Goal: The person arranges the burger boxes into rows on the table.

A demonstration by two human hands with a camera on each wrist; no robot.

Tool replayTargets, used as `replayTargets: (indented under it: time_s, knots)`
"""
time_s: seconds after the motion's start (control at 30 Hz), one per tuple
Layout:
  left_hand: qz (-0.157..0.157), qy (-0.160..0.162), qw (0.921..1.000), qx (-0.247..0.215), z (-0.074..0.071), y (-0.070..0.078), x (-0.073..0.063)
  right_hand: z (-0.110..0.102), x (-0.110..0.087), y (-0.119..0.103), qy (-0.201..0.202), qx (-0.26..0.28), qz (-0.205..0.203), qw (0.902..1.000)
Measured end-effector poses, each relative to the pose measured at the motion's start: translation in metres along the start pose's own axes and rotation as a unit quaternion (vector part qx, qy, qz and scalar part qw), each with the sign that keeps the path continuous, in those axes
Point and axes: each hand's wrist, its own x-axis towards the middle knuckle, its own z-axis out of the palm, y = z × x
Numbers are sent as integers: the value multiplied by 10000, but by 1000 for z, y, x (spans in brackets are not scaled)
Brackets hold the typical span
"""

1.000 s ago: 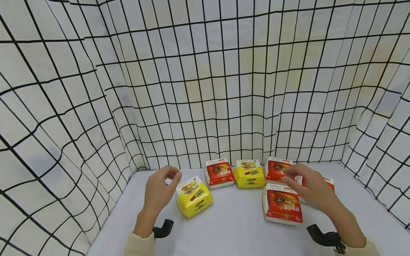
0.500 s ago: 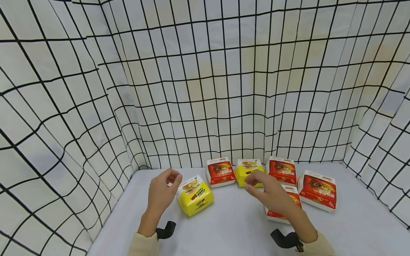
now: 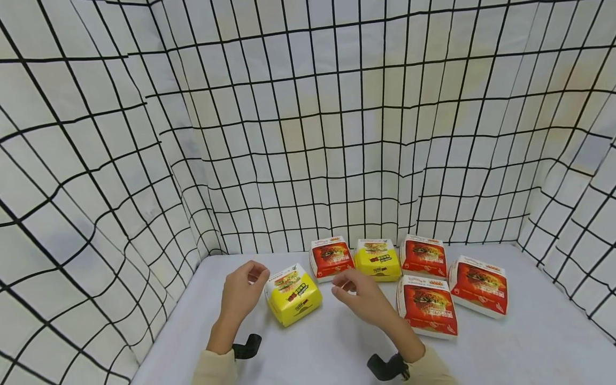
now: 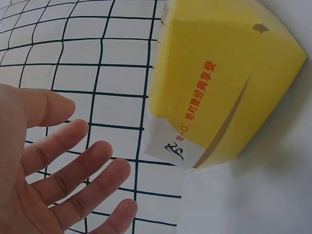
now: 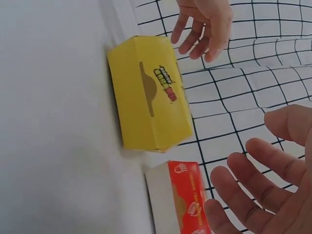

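A yellow burger box (image 3: 294, 297) with a printed burger on its lid lies on the white table, a little left of centre. Just left of it hovers my left hand (image 3: 240, 291), fingers loosely bent and nothing in them; the left wrist view shows the fingers (image 4: 73, 180) apart from the yellow box (image 4: 214, 87). On the other side, my right hand (image 3: 363, 297) hangs over the table with relaxed fingers, holding nothing. In the right wrist view the yellow box (image 5: 148, 95) and a red box (image 5: 183, 197) lie beyond its fingertips.
Along the back stand a red burger box (image 3: 332, 258), a second yellow box (image 3: 377, 260) and another red one (image 3: 423, 258). Two more red boxes, one nearer (image 3: 428, 307) and one farther right (image 3: 479, 286), lie to the right. White walls with black grid lines (image 3: 308, 133) surround the table (image 3: 337, 353).
My right hand has swept left from above the red boxes to the right of the front yellow box, uncovering the red ones. The left hand has barely moved.
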Motion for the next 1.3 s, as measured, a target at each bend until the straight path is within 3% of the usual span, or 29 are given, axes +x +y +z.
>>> replayTargets:
  time_s: [0.33,0.67,1.0,1.3]
  knots:
    - [-406,-248,9987,-176,10,-18,2,38,12,8,-148,348,572,9976]
    - [-821,-728,9936,-285,15,-32,5,50,9,19,-481,527,760,9945]
    - [-674,-1330,9887,-146,17,-38,2,50,5,27,-966,605,735,9908]
    - [-434,-1821,9823,-96,10,-36,3,49,4,34,-1173,609,680,9889]
